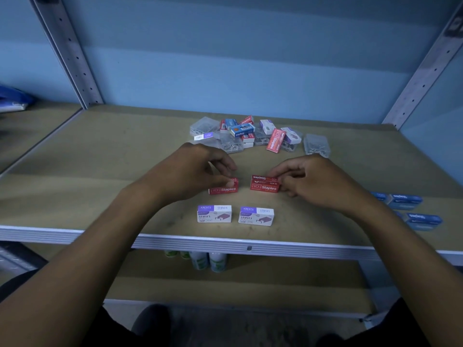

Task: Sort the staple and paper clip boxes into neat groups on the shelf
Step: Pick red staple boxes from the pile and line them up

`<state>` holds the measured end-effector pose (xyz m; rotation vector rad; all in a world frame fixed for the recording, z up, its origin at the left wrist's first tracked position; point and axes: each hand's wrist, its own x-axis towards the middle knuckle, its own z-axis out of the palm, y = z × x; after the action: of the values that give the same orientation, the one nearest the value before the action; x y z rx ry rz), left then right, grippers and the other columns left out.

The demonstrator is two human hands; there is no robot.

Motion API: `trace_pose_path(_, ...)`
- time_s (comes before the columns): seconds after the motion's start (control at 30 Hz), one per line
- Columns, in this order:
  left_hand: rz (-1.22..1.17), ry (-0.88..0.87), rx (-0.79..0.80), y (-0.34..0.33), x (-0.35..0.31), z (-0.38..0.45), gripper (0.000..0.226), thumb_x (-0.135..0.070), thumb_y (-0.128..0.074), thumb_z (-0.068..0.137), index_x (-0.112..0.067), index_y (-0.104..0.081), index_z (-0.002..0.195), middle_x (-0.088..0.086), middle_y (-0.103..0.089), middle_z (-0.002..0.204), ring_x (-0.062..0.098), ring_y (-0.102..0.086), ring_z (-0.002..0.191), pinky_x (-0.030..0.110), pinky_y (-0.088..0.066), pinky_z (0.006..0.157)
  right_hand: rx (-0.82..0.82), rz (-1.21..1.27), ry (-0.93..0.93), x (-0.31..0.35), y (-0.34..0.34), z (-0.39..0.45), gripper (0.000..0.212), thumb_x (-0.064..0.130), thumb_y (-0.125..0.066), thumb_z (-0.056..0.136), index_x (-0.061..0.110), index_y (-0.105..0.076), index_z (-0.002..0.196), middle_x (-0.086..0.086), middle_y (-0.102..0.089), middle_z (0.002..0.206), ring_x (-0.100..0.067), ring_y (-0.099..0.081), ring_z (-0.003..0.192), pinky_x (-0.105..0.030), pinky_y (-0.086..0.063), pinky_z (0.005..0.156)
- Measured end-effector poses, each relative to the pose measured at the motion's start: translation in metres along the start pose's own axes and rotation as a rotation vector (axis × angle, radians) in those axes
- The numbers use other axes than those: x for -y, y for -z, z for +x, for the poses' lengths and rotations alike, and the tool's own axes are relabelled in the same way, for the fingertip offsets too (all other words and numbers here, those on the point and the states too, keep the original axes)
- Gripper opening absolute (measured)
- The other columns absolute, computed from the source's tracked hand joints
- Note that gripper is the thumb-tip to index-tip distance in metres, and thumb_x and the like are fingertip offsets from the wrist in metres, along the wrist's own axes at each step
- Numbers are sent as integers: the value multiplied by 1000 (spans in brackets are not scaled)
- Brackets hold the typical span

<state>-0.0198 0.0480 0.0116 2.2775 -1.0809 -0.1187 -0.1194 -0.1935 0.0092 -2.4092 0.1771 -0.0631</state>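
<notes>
On the brown shelf board (100, 171) my left hand (195, 169) pinches a red staples box (224, 188) that rests on the board. A hand's width to the right, my right hand (310, 181) grips a second red staples box (264, 185), also on the board. In front of them two white-and-purple staples boxes (214, 214) (256, 216) stand side by side. Behind the hands lies a mixed pile (250, 135) of red, blue and white boxes and clear paper clip boxes. One clear paper clip box (317, 145) sits apart at the pile's right.
Blue staples boxes (406, 201) (423, 221) lie in two rows at the shelf's right edge. Perforated metal uprights (72, 56) (423, 73) frame the bay. White bottles (209, 261) stand on the lower shelf. A blue packet (12, 98) lies on the neighbouring shelf at left.
</notes>
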Motion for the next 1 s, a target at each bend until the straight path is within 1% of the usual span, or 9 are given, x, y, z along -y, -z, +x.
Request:
trace_pose_path(0.1, 33, 20, -7, 6, 4, -3, 18, -38, -74, 82, -34, -74, 100, -18, -73, 91, -2, -65, 82, 12, -48, 73, 2, -4, 15, -2, 1, 0, 24, 17, -60, 94, 32, -79, 100, 20, -75, 89, 1, -70, 88, -35, -57, 91)
trace_pose_path(0.17, 47, 31, -25, 10, 7, -5, 13, -41, -69, 86, -37, -75, 97, -20, -73, 94, 1, -66, 83, 17, -50, 76, 0, -13, 32, -3, 2, 0, 20, 23, -62, 94, 33, -79, 100, 19, -75, 89, 2, -69, 86, -33, -57, 89)
trace_pose_path(0.2, 48, 36, -31, 12, 8, -6, 12, -42, -67, 87, -38, -75, 96, -21, -73, 94, 2, -66, 83, 19, -51, 78, -4, -15, 43, -2, 2, 0, 17, 25, -64, 94, 33, -79, 100, 18, -75, 89, 4, -68, 82, -30, -57, 86)
trace_pose_path(0.27, 49, 42, -21, 13, 8, -8, 12, -43, -68, 86, -39, -76, 93, -22, -73, 92, 2, -66, 82, 21, -52, 79, -14, -36, 77, -1, 1, -1, 12, 31, -69, 91, 32, -78, 99, 19, -74, 88, 10, -65, 79, -16, -51, 79)
trace_pose_path(0.33, 45, 46, 5, 12, 7, -8, 12, -45, -71, 82, -40, -77, 92, -23, -73, 88, 0, -66, 80, 21, -52, 77, -30, -79, 127, 2, -2, -1, 13, 34, -73, 88, 32, -78, 100, 22, -73, 90, 13, -63, 84, -4, -44, 72)
trace_pose_path(0.37, 48, 43, 12, 10, 6, -8, 12, -44, -73, 80, -40, -77, 91, -23, -73, 87, -1, -66, 79, 21, -52, 77, -37, -100, 153, 3, -4, -1, 14, 33, -74, 87, 31, -79, 100, 22, -73, 90, 12, -63, 86, -3, -44, 71)
trace_pose_path(0.57, 80, -7, -47, 2, -4, -3, 6, -34, -76, 80, -35, -79, 86, -19, -74, 82, 2, -66, 75, 31, -55, 76, -42, -160, 187, 4, 3, -7, 13, 23, -76, 86, 27, -80, 98, 18, -74, 85, 7, -66, 81, -8, -49, 73)
trace_pose_path(0.77, -9, -68, -80, -11, -37, 5, 11, -42, -73, 81, -36, -78, 89, -19, -74, 83, 5, -66, 80, 31, -54, 75, -56, -188, 186, -4, 36, -30, 11, 22, -79, 83, 29, -80, 92, 18, -74, 80, 6, -67, 76, -9, -50, 70)
trace_pose_path(1.0, -32, -121, -30, -38, -70, 17, 11, -41, -74, 81, -35, -78, 90, -21, -74, 84, -2, -66, 81, 33, -55, 76, -35, -281, 154, -13, 66, -57, 12, 26, -79, 81, 35, -80, 90, 24, -72, 74, 12, -64, 74, -2, -42, 65)
